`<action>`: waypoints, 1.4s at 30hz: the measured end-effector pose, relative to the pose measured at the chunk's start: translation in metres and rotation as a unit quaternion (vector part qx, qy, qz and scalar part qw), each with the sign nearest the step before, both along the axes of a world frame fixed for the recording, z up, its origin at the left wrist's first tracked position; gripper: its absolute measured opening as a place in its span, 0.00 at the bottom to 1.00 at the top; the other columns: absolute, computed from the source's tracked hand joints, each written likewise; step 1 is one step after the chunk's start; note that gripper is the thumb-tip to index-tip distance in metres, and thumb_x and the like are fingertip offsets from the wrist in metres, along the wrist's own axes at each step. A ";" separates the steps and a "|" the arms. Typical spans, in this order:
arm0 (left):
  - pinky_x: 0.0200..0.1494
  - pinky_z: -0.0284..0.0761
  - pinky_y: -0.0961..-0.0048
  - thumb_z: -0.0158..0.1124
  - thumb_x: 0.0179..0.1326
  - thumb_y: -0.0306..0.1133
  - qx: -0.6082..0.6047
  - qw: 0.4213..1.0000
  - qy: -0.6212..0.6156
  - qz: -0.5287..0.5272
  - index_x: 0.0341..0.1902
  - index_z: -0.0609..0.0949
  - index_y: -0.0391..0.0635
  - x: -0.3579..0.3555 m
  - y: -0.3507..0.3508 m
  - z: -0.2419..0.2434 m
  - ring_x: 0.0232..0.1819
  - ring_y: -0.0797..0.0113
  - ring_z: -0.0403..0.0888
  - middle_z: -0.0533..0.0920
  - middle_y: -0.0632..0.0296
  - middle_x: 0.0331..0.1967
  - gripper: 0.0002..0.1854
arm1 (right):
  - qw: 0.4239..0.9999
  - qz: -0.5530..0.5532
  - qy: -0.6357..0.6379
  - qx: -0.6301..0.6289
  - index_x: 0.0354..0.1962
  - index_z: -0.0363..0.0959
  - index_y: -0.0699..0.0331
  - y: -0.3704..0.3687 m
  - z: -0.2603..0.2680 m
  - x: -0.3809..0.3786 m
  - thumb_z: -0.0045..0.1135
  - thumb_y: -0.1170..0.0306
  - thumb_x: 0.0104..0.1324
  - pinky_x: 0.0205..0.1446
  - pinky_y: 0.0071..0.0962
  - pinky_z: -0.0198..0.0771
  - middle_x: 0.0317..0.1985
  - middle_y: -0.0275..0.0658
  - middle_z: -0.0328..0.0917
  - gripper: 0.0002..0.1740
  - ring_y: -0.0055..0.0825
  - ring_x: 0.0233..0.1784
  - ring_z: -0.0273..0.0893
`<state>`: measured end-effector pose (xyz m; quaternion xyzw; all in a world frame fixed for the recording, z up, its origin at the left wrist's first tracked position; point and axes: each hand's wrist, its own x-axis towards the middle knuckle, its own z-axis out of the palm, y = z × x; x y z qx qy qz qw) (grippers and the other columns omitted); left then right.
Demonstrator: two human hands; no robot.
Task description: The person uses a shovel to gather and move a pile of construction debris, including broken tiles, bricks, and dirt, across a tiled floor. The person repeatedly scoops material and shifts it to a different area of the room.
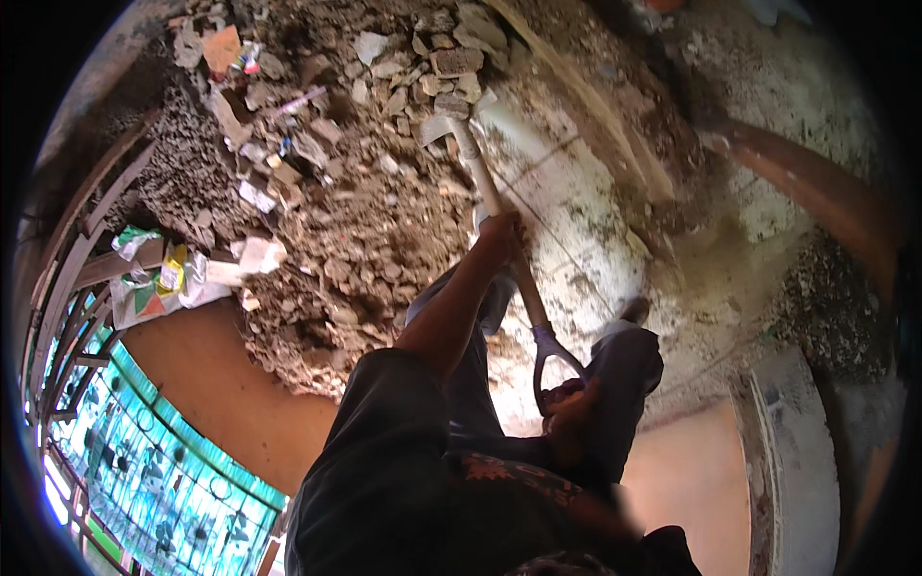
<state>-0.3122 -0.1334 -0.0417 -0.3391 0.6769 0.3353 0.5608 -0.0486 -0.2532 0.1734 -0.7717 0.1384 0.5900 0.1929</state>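
A shovel [485, 180] with a wooden shaft and a D-shaped grip slants up and away from my body. My left hand [502, 229] is closed round the middle of its shaft. At the near end, my right hand [565, 403] holds the D-shaped grip, close to my bent knee. Stone pieces [451, 106] partly cover the metal blade [436, 131], which lies at the edge of a large heap of broken rubble [353, 237]. Under the shaft a pale, dirty tiled floor [569, 216] shows.
Plastic wrappers [171, 272] lie on the heap's left side, near wooden slats [86, 245] and a turquoise curtain [166, 461]. A long board [598, 93] lies beyond the floor strip. A dark brown beam [799, 169] crosses at right. An orange wall [230, 381] stands at lower left.
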 end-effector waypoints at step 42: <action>0.18 0.67 0.64 0.61 0.62 0.34 0.130 0.981 -0.036 0.140 0.29 0.76 0.45 0.026 0.045 -0.020 0.17 0.63 0.70 0.72 0.60 0.18 0.09 | 0.969 0.079 -0.221 0.081 0.18 0.52 0.50 0.114 -0.010 0.079 0.43 0.45 0.71 0.15 0.20 0.47 0.13 0.23 0.47 0.27 0.16 0.13 0.44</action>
